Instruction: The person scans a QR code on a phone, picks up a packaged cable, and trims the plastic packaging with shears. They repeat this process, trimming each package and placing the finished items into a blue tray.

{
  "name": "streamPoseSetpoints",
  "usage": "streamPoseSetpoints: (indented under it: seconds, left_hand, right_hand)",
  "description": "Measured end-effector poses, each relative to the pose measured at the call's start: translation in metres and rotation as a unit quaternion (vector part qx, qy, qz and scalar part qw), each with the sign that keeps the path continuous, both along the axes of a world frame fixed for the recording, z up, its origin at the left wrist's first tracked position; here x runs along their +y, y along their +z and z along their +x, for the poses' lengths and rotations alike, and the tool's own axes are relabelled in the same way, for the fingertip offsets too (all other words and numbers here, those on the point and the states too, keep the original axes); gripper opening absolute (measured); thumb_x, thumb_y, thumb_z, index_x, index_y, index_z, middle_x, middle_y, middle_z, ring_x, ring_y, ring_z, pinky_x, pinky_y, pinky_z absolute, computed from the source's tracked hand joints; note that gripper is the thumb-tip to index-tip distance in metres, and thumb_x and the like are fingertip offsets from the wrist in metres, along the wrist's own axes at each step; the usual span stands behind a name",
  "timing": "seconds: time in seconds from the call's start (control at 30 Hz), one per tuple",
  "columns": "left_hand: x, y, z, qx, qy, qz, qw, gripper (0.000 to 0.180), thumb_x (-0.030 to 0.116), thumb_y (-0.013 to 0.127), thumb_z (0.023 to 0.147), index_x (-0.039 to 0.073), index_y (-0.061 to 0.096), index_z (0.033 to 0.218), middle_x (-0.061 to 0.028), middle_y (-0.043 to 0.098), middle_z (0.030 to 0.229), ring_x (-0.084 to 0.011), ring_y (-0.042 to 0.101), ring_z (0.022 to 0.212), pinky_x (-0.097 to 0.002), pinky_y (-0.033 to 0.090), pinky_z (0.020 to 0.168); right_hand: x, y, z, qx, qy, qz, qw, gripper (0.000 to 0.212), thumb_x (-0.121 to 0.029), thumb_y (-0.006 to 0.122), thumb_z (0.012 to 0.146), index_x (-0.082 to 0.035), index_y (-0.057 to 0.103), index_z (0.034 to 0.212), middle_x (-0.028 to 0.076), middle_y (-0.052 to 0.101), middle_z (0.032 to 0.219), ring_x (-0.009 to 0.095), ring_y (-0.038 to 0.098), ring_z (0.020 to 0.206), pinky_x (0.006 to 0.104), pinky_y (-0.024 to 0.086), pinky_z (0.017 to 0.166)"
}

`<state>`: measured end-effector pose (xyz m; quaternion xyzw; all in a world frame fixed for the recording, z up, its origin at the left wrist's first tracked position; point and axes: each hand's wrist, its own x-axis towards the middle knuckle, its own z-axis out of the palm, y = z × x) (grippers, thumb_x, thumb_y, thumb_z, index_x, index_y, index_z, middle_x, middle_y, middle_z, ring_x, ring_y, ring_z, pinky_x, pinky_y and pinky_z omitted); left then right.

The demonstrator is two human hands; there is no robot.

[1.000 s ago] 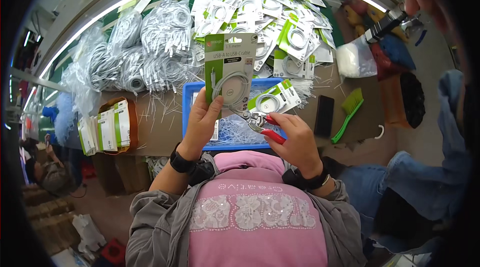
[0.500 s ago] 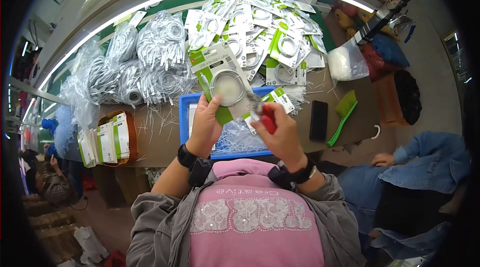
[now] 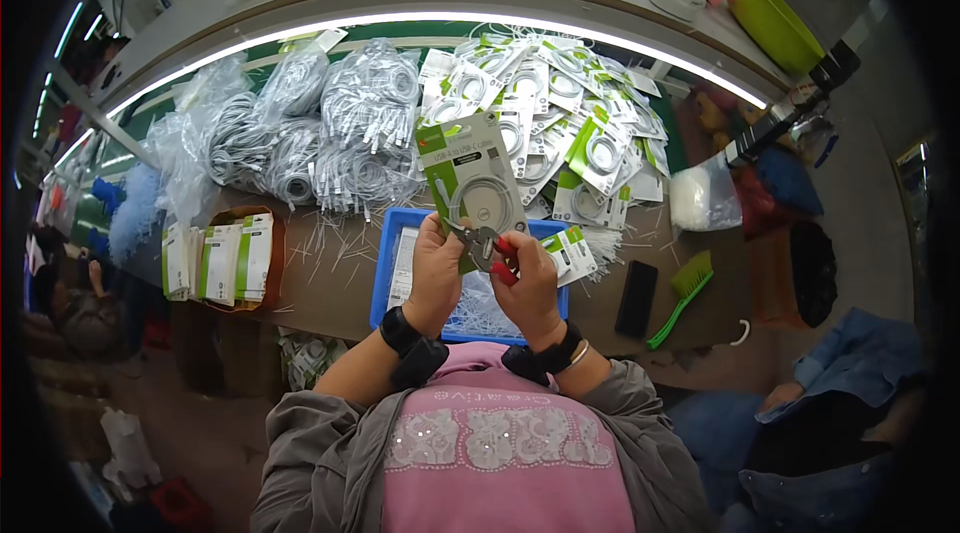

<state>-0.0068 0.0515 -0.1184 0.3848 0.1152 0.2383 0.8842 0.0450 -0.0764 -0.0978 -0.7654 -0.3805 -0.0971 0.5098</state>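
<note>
Between my two hands a green and white packaging card (image 3: 466, 148) stands upright with a coiled white cable (image 3: 486, 201) fixed to it. My left hand (image 3: 436, 268) grips the card by its lower left edge. Around the red handles of a pair of cutting pliers (image 3: 484, 245), my right hand (image 3: 527, 285) is closed; the metal jaws lie against the card's lower part, below the coil. Beneath both hands is a blue tray (image 3: 384, 268) holding many clear plastic offcuts (image 3: 482, 308). Another carded cable (image 3: 568, 253) rests at the tray's right edge.
Many carded cables (image 3: 600, 148) are heaped at the back, with bundled bare cables (image 3: 370, 103) left of them. A basket of flat cards (image 3: 240, 258) stands at left. To the right lie a black phone (image 3: 637, 299) and green brush (image 3: 685, 298). A person (image 3: 830, 403) sits at right.
The pliers have turned and come in against the card's lower part. The view has shifted, so the bench appears lower and further right.
</note>
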Motion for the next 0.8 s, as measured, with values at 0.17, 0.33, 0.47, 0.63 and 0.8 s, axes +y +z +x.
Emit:
streamPoseSetpoints:
  seconds: [0.17,0.33,0.47,0.63,0.8]
  left_hand:
    - [0.043,-0.008,-0.005,0.019,0.151,0.062,0.986,0.024,0.009,0.053,0.094,0.002,0.041,0.114,-0.0092,0.058,0.106,-0.0145,0.061,0.092,-0.0278,0.051,0.082]
    - [0.059,-0.009,-0.026,0.021,0.199,0.032,0.979,0.026,0.009,0.054,0.093,0.0,0.042,0.114,-0.0093,0.057,0.107,-0.0154,0.059,0.094,-0.0291,0.05,0.085]
    - [0.064,-0.021,-0.042,-0.055,0.064,-0.111,0.99,0.039,0.019,0.055,0.092,-0.001,0.041,0.121,-0.0093,0.056,0.105,-0.0169,0.057,0.091,-0.0304,0.049,0.082]
    - [0.055,-0.016,-0.06,-0.141,-0.187,-0.34,0.911,0.058,0.037,0.05,0.092,-0.002,0.036,0.132,-0.011,0.054,0.102,-0.019,0.055,0.084,-0.0296,0.048,0.075]
    - [0.038,-0.012,-0.065,-0.064,-0.208,-0.36,0.907,0.071,0.049,0.049,0.089,-0.002,0.033,0.136,-0.0121,0.054,0.103,-0.0205,0.055,0.085,-0.0309,0.049,0.075]
  right_hand:
    - [-0.016,0.003,-0.005,0.005,0.044,-0.003,0.999,0.031,-0.004,0.068,0.077,-0.002,0.053,0.105,0.012,0.06,0.082,0.022,0.061,0.071,0.0326,0.048,0.063]
    - [-0.035,-0.013,0.009,0.129,0.014,-0.035,0.991,0.03,-0.006,0.067,0.081,-0.002,0.052,0.107,0.007,0.06,0.087,0.012,0.059,0.078,0.0271,0.048,0.068]
    - [-0.04,-0.024,0.018,0.298,0.065,0.052,0.951,0.03,-0.01,0.067,0.084,-0.001,0.052,0.109,0.002,0.058,0.093,0.007,0.054,0.084,0.0226,0.045,0.074]
    - [-0.048,-0.015,0.019,0.33,0.096,0.06,0.937,0.034,-0.011,0.068,0.083,-0.001,0.051,0.112,0.002,0.058,0.099,0.009,0.054,0.088,0.0224,0.044,0.079]
    - [-0.051,0.01,0.01,0.246,0.106,-0.027,0.963,0.04,-0.012,0.071,0.079,-0.003,0.053,0.114,0.007,0.058,0.1,0.013,0.056,0.089,0.0261,0.046,0.079]
